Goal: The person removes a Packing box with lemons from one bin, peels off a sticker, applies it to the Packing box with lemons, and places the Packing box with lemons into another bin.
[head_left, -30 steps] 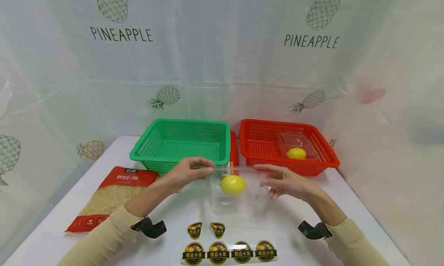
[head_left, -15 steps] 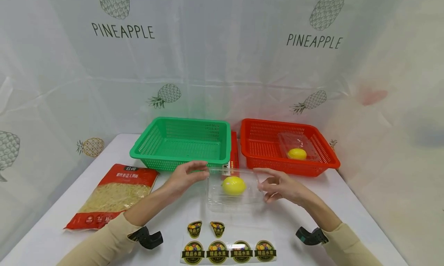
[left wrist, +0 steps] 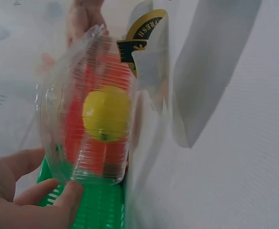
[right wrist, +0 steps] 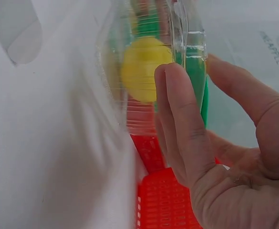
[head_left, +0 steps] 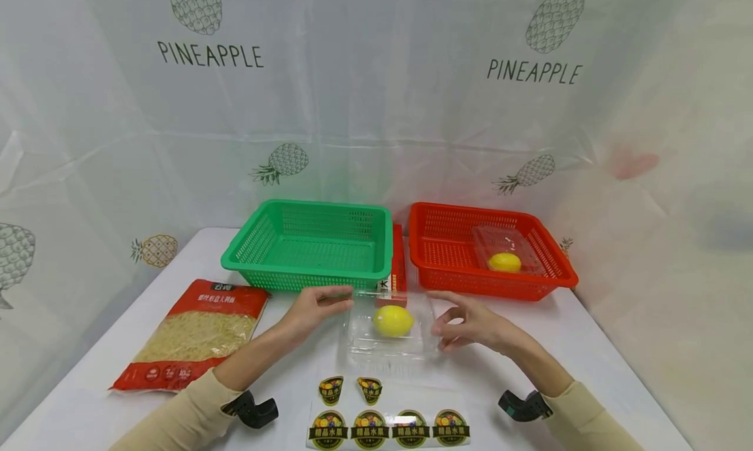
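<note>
A clear plastic clamshell box (head_left: 365, 346) with a yellow lemon (head_left: 393, 321) inside stands in front of the baskets, between my two hands. My left hand (head_left: 314, 310) holds the box's left end; in the left wrist view its fingertips (left wrist: 72, 191) meet the rim. At the opposite end my right hand (head_left: 476, 323) holds the box, fingers (right wrist: 180, 100) along its side and thumb near its top edge. The lid lies over the lemon; whether it is fastened I cannot tell. The underside of the box is hidden in the head view.
A green basket (head_left: 235, 266) and a red basket (head_left: 438, 281) stand behind, the red one with another boxed lemon (head_left: 504, 263). A red box (head_left: 399, 261) lies between them. At left is a pasta bag (head_left: 194, 333); in front, a sticker sheet (head_left: 388, 429).
The box with the lemon has come down and slightly toward me and left, both hands lowering with it. Baskets, pasta bag and stickers keep their places.
</note>
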A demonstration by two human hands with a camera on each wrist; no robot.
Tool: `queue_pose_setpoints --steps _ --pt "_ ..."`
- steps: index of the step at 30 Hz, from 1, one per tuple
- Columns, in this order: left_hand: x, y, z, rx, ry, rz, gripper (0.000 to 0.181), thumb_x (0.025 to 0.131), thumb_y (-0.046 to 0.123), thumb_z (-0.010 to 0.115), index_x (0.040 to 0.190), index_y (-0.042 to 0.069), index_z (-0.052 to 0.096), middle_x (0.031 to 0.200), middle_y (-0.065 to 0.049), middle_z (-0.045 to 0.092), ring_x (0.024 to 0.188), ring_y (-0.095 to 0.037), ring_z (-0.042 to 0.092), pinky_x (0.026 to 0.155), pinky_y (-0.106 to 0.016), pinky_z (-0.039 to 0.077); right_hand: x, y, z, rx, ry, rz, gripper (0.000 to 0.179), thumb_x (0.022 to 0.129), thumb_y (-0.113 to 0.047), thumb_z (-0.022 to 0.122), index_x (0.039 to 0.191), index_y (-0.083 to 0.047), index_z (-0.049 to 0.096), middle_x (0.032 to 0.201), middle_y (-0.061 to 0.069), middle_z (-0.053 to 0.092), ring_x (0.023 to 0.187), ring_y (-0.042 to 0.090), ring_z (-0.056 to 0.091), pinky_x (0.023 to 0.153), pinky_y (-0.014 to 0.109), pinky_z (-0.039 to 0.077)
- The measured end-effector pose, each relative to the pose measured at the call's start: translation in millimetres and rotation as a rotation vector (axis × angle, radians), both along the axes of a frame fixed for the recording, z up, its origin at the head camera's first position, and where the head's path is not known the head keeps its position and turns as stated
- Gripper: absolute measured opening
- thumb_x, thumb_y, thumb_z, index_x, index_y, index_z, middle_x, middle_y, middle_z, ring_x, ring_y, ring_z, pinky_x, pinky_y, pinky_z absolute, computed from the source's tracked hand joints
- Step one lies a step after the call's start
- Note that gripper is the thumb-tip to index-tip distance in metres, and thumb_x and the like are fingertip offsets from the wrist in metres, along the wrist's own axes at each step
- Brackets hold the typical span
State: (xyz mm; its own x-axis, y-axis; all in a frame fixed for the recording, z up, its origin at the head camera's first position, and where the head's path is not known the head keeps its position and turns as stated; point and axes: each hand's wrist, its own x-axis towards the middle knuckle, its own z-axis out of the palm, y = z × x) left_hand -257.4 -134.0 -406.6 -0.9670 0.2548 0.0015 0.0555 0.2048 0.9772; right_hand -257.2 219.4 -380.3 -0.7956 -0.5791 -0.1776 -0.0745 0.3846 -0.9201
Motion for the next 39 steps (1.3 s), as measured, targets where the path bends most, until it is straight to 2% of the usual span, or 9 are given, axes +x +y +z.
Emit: queue_pose_setpoints --steps 6,14,21,25,29,39 --pt "0.1 -1.2 -4.7 -0.016 0.000 -0.013 0.055 0.088 0.028 0.075 0.135 0.004 0.059 0.136 -0.019 0.060 0.123 -0.026 0.061 0.106 -0.040 0.048 0.9 -1 -3.0 0.000 0.003 0.016 0.083 0.088 -0.017 0.074 0.155 -0.009 0.026 0.102 0.019 0.062 0.082 0.029 0.072 0.079 0.043 0.061" --pt "0.9 -5.8 -7.7 -0.039 0.075 -0.084 0.057 0.093 0.025 0.069 0.139 -0.004 0.051 0.142 -0.024 0.053 0.131 -0.036 0.053 0.103 -0.035 0.049 1.2 -4 -1.4 0.002 0.033 0.043 0.085 0.086 -0.017 0.075 0.154 -0.007 0.025 0.104 0.020 0.060 0.085 0.029 0.072 0.079 0.042 0.061" --pt "0.0 -5.1 -9.8 -0.090 0.139 -0.088 0.056 0.093 0.025 0.067 0.139 -0.003 0.051 0.140 -0.023 0.055 0.128 -0.036 0.056 0.102 -0.035 0.051 0.4 -4 -0.2 0.018 0.054 0.041 0.082 0.087 -0.018 0.074 0.154 -0.007 0.026 0.107 0.021 0.060 0.086 0.028 0.072 0.078 0.038 0.061" --pt "0.7 -4.6 -11.8 -0.124 0.162 -0.097 0.055 0.093 0.026 0.067 0.138 -0.002 0.052 0.140 -0.022 0.055 0.127 -0.037 0.056 0.100 -0.035 0.052 4.7 -5 0.9 0.049 0.106 0.042 0.080 0.089 -0.018 0.072 0.154 -0.005 0.028 0.110 0.022 0.060 0.087 0.027 0.072 0.077 0.035 0.061" --pt "1.4 -4.8 -12.8 -0.149 0.161 -0.079 0.054 0.093 0.028 0.068 0.138 0.003 0.055 0.140 -0.018 0.056 0.127 -0.035 0.057 0.099 -0.037 0.053 9.1 -8 3.5 0.074 0.168 0.053 0.080 0.089 -0.021 0.072 0.153 -0.001 0.028 0.117 0.027 0.057 0.090 0.028 0.071 0.076 0.033 0.061" --pt "0.1 -2.5 -13.9 -0.156 0.180 -0.083 0.053 0.094 0.027 0.066 0.139 0.001 0.053 0.135 -0.024 0.058 0.102 -0.028 0.071 0.085 -0.033 0.059 8.1 -9 3.4 0.079 0.159 0.031 0.079 0.089 -0.022 0.073 0.152 -0.001 0.030 0.115 0.023 0.059 0.089 0.029 0.071 0.075 0.037 0.061"
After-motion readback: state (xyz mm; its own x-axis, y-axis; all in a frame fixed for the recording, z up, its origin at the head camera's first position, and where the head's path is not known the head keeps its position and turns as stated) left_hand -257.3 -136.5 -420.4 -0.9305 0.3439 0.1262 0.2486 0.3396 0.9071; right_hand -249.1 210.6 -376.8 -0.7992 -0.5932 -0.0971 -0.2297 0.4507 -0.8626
